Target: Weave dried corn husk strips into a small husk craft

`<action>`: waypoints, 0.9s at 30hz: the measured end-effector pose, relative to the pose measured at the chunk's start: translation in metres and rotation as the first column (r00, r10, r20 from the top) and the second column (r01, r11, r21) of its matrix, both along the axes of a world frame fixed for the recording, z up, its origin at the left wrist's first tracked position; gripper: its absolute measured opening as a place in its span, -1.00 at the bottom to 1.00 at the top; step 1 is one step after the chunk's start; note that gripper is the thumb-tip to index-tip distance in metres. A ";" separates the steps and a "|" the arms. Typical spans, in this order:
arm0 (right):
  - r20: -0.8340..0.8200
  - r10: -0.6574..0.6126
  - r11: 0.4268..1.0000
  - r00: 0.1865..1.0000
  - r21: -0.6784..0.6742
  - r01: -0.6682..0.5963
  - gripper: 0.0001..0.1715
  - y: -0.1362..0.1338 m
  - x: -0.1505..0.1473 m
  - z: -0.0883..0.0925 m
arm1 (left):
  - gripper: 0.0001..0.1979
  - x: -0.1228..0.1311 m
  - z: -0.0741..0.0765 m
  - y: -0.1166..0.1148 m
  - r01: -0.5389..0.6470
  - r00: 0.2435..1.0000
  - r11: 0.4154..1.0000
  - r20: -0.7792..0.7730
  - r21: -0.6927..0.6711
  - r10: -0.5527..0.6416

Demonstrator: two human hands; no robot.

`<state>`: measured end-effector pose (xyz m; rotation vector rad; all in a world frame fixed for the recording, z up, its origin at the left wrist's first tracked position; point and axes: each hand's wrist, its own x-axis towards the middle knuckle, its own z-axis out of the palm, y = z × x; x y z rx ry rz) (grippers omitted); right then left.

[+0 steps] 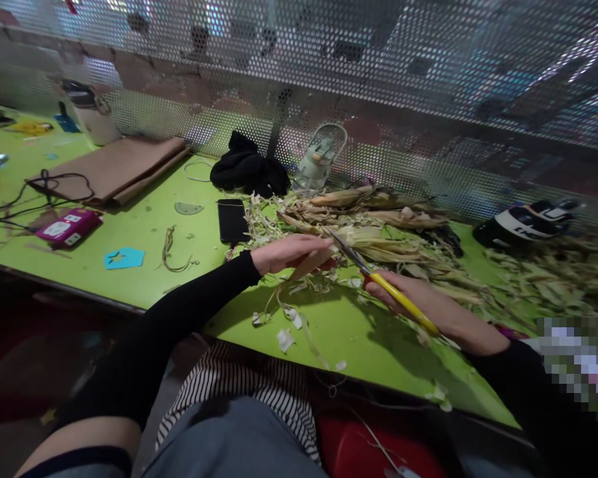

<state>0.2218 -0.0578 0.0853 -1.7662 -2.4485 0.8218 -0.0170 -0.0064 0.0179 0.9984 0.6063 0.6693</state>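
Scissors (pixel 401 300) in the right hand (pixel 421 292), husk strip (pixel 306 267) in the left hand (pixel 290 253)

The husk strip is just above the near part of a green table (pixel 139 232), its pale length slanting down and left from the left hand, whose fingers are pinching it. The right hand's fingers are wrapped about the yellow handles of the scissors; the blades point far and left, their tips close by the left fingertips. Whether the blades are parted, I cannot tell.

Just beyond the hands lies a pile of dried husks (pixel 363 199), with shredded bits around it; another heap of husk pieces (pixel 568 272) spreads at the right. White scraps (pixel 286 340) lie on the near side, below the left hand.

Left of the pile is a black phone (pixel 232 221), lying flat. Beyond it sit a bunched black cloth (pixel 249 167) and, to its right, a pale green bottle (pixel 315 162), upright. A dark bottle (pixel 521 224) lies on its side at the far right.

Farther left are a twist of fibre (pixel 168 249), a blue tag (pixel 124 258), a magenta box (pixel 70 228) and folded brown paper (pixel 114 166). A perforated metal screen (pixel 299 73) stands along the far edge
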 end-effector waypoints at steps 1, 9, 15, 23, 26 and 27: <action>0.001 0.003 1.000 1.000 0.008 -0.003 -0.19 0.000 0.001 -0.001 | -0.77 0.002 0.000 -0.002 -0.006 1.000 1.000 -0.004 0.020 0.006; 0.004 0.003 1.000 1.000 0.017 -0.003 -0.18 0.002 0.006 -0.005 | -0.77 0.013 0.002 -0.012 -0.045 0.995 0.987 -0.077 0.156 0.057; -0.024 -0.010 0.998 1.000 0.068 0.012 -0.22 0.002 0.006 -0.011 | -0.76 0.013 0.006 -0.016 -0.051 0.984 0.979 -0.156 0.197 0.082; 0.049 -0.138 0.973 0.989 0.191 0.126 -0.29 0.006 0.023 -0.016 | -0.75 0.012 0.003 -0.009 -0.162 0.987 0.987 -0.002 0.014 0.162; 0.199 -0.225 0.935 0.954 0.320 0.154 -0.27 0.015 0.054 -0.027 | -0.75 0.010 0.006 -0.003 -0.265 0.961 0.959 0.059 -0.095 0.272; 0.242 -0.220 0.939 0.945 0.317 0.137 -0.30 0.018 0.065 -0.030 | -0.75 0.009 0.006 -0.001 -0.296 0.950 0.947 0.066 -0.124 0.306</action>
